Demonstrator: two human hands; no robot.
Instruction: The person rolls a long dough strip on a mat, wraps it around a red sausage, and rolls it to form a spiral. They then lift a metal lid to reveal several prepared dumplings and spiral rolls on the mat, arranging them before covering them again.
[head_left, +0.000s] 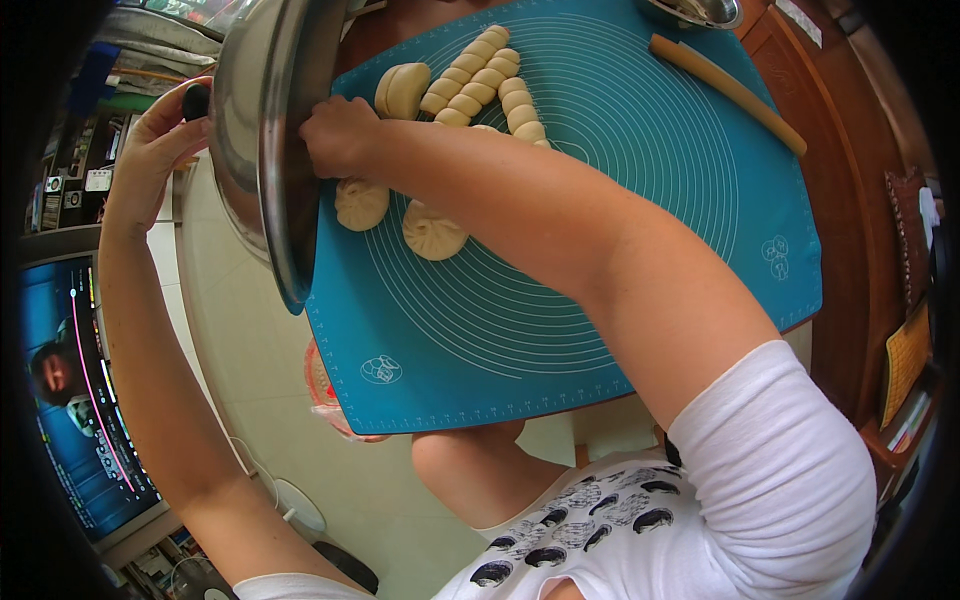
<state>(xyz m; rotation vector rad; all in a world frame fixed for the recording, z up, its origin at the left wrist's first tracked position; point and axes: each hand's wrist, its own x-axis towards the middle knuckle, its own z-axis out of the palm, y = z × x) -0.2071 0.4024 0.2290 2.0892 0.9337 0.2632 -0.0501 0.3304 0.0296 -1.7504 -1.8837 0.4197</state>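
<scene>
My left hand (161, 142) grips the black knob (196, 102) of a large stainless steel pot lid (251, 127), which stands on edge, tilted up at the left of the mat. On the lid's underside, my right hand (341, 139) is curled close with its fingers against or near the metal; its fingertips are partly hidden. Just beyond that hand sit a folded dough bun (403, 90) and spiral-wrapped dough rolls (480, 71). A pleated bun (362, 204) lies below the right hand, and another pleated bun (433, 231) is partly covered by the right forearm.
A blue silicone kneading mat (525, 337) with white rings covers the table. Along its right side lies a wooden rolling pin (727, 94), with a steel bowl (697, 13) at the far edge. A lit screen (82, 390) stands at the left, beyond the tiled floor (247, 345).
</scene>
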